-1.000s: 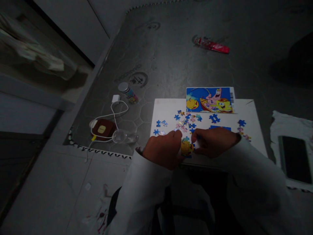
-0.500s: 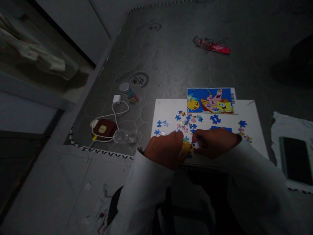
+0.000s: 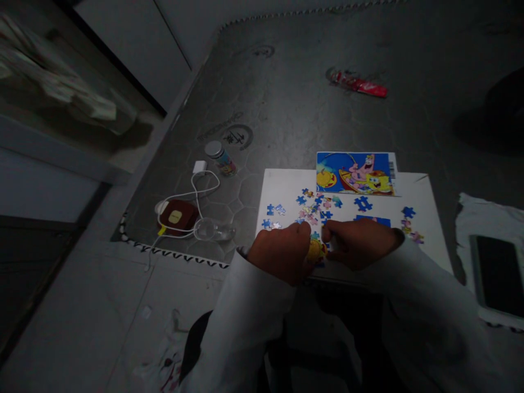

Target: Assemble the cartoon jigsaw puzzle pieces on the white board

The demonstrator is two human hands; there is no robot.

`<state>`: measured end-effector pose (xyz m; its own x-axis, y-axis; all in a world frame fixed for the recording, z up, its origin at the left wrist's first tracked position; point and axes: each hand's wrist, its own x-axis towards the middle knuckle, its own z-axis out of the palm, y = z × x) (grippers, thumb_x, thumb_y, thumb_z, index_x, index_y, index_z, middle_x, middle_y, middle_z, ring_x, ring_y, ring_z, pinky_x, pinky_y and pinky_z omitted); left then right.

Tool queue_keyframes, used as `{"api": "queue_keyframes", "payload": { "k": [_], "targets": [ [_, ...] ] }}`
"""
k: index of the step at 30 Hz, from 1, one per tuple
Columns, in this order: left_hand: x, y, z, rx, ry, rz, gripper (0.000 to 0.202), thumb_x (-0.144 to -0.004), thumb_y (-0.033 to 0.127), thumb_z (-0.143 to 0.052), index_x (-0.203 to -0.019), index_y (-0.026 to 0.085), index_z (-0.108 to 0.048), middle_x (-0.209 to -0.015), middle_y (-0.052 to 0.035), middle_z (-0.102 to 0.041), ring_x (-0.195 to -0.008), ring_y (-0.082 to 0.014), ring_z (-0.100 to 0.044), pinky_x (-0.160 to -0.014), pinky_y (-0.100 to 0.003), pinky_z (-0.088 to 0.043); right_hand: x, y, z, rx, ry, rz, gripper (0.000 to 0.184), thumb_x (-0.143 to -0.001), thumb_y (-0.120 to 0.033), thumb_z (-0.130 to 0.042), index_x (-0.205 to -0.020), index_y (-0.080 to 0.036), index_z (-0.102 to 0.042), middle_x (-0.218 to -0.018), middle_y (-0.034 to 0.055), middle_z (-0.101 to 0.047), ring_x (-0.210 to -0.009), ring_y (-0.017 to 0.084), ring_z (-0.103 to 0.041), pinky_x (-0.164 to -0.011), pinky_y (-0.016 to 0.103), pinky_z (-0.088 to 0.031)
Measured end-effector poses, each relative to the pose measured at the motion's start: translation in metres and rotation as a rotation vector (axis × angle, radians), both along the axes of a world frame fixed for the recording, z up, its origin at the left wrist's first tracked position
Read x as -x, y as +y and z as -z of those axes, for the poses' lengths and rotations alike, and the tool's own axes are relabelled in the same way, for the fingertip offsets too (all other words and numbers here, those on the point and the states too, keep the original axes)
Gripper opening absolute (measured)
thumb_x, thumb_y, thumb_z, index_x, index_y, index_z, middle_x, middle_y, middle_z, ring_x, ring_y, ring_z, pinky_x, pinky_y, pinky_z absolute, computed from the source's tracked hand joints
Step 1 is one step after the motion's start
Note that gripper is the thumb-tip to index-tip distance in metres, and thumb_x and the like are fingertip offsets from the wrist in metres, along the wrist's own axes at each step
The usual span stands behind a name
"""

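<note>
Low over the front of a white board (image 3: 286, 183), my left hand (image 3: 282, 250) is closed on the left side of a small joined section of jigsaw puzzle (image 3: 315, 250), yellow with blue edges. My right hand (image 3: 362, 241) pinches at the section's right edge, thumb and forefinger close together. My fingers hide part of the section. Loose jigsaw pieces (image 3: 311, 212), blue, pink and yellow, lie just beyond both hands. Behind my right hand shows another blue puzzle part (image 3: 373, 220), partly covered. A picture card (image 3: 355, 173) with cartoon figures lies at the board's far edge.
To the left are a tube with a silver lid (image 3: 221, 158), a white charger and cable (image 3: 200, 167), a brown case (image 3: 178, 216) and a clear bottle (image 3: 214, 230). A phone (image 3: 498, 274) rests on white cloth at right. A red wrapper (image 3: 360, 84) lies farther back.
The whole view has shifted slightly, so things appear a little lower and to the right. Both hands stay at the yellow puzzle section, their grip almost the same.
</note>
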<state>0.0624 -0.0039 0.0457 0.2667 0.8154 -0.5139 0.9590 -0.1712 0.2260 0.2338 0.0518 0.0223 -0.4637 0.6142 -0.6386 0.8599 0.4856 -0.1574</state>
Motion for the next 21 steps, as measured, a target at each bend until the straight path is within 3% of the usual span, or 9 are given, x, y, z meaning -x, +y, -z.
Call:
{"api": "queue_keyframes", "payload": {
  "k": [10,14,21],
  "targets": [
    [0.000,0.001,0.000,0.022,-0.024,-0.005,0.050,-0.085,0.042,-0.070,-0.126,0.018,-0.055,-0.124,-0.0134,-0.071,-0.100,-0.0354,-0.074,-0.076,-0.046,-0.057,0.002,-0.005,-0.003,-0.040,0.018,0.036,0.028,-0.081,-0.027,-0.072,-0.107,-0.029,-0.064,-0.085,0.0018,-0.075,-0.087,0.025,-0.071,-0.067,0.031,-0.042],
    [-0.003,0.000,-0.001,0.029,-0.035,-0.017,0.046,-0.086,0.041,-0.067,-0.124,0.018,-0.056,-0.120,-0.0134,-0.072,-0.099,-0.0366,-0.074,-0.075,-0.047,-0.057,0.000,-0.010,0.002,-0.095,0.044,0.030,0.025,-0.081,-0.025,-0.071,-0.104,-0.029,-0.063,-0.089,0.0036,-0.076,-0.088,0.027,-0.071,-0.069,0.033,-0.043],
    [-0.004,0.000,-0.002,0.031,-0.033,-0.009,0.044,-0.085,0.040,-0.067,-0.121,0.018,-0.057,-0.120,-0.0144,-0.072,-0.099,-0.0358,-0.074,-0.077,-0.047,-0.057,-0.003,-0.010,0.009,-0.099,0.057,0.041,0.030,-0.079,-0.026,-0.074,-0.107,-0.030,-0.062,-0.083,-0.0008,-0.075,-0.085,0.024,-0.070,-0.071,0.033,-0.043]
  ]
}}
